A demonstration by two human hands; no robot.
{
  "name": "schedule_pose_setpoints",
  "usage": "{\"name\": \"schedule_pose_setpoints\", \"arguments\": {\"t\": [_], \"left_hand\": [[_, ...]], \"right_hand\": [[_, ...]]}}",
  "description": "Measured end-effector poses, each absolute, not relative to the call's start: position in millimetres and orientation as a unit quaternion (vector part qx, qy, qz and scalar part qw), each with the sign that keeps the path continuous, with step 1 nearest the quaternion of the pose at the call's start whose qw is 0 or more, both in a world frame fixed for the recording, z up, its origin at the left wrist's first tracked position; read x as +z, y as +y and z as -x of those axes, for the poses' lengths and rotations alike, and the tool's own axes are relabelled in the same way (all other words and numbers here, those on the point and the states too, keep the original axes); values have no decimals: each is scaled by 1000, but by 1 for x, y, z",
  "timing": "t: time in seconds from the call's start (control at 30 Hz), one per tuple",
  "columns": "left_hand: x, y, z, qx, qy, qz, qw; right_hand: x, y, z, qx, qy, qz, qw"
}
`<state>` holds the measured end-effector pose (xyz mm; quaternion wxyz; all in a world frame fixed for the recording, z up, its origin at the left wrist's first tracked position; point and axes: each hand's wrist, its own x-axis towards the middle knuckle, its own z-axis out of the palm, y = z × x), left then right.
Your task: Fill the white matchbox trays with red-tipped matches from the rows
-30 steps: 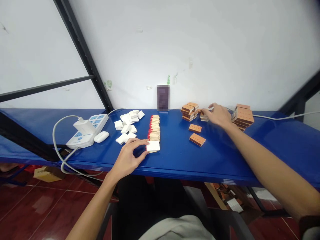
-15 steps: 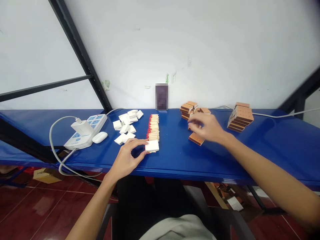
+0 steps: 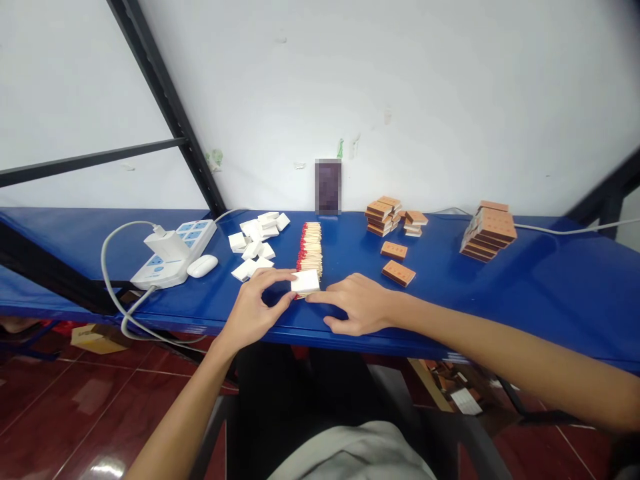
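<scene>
My left hand point(image 3: 256, 308) pinches a small white matchbox tray point(image 3: 305, 282) between thumb and fingers, at the near end of a long row of red-tipped matches point(image 3: 311, 248). A few matches show under the tray's near edge. From the other side my right hand point(image 3: 363, 305) reaches in, its index finger stretched to the tray's lower right corner and its thumb apart. Nothing shows in its grasp. To the left of the row lie several loose white trays point(image 3: 253, 249). Right of it, two brown matchboxes point(image 3: 399, 273) lie separately on the blue table.
Stacked brown matchboxes point(image 3: 383, 215) stand at the back, with a taller stack point(image 3: 489, 230) farther right. A power strip point(image 3: 193, 237) with a plugged-in charger and a white earbud case point(image 3: 203, 266) occupy the left. A pixelated dark rectangle point(image 3: 328, 188) leans against the wall.
My right hand has come from the brown matchboxes leftward to the white tray. My left hand keeps its pinch on the tray. The view has shifted slightly.
</scene>
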<state>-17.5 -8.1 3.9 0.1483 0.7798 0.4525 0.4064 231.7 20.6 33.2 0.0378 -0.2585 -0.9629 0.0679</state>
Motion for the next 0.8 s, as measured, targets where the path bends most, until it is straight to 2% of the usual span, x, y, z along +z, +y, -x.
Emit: {"name": "schedule_pose_setpoints", "arguments": {"t": [0.1, 0.27, 0.43, 0.5, 0.57, 0.6, 0.8], "left_hand": [[4, -6, 20, 433, 493, -742, 135], [5, 0, 26, 452, 572, -683, 50], [4, 2, 35, 314, 617, -718, -72], [3, 2, 39, 284, 629, -718, -88], [1, 2, 42, 266, 643, -711, -97], [0, 3, 42, 259, 649, -708, -102], [4, -2, 31, 303, 627, -706, -131]], "right_hand": [[33, 21, -231, 74, -962, 258, 42], [26, 19, -234, 86, -966, 234, 71], [31, 19, -256, 90, -961, 220, 139], [42, 22, -280, 66, -932, 285, 213], [54, 25, -309, 50, -850, 420, 314], [59, 26, -324, 30, -812, 480, 330], [43, 19, -362, -22, -807, 568, 158]]}}
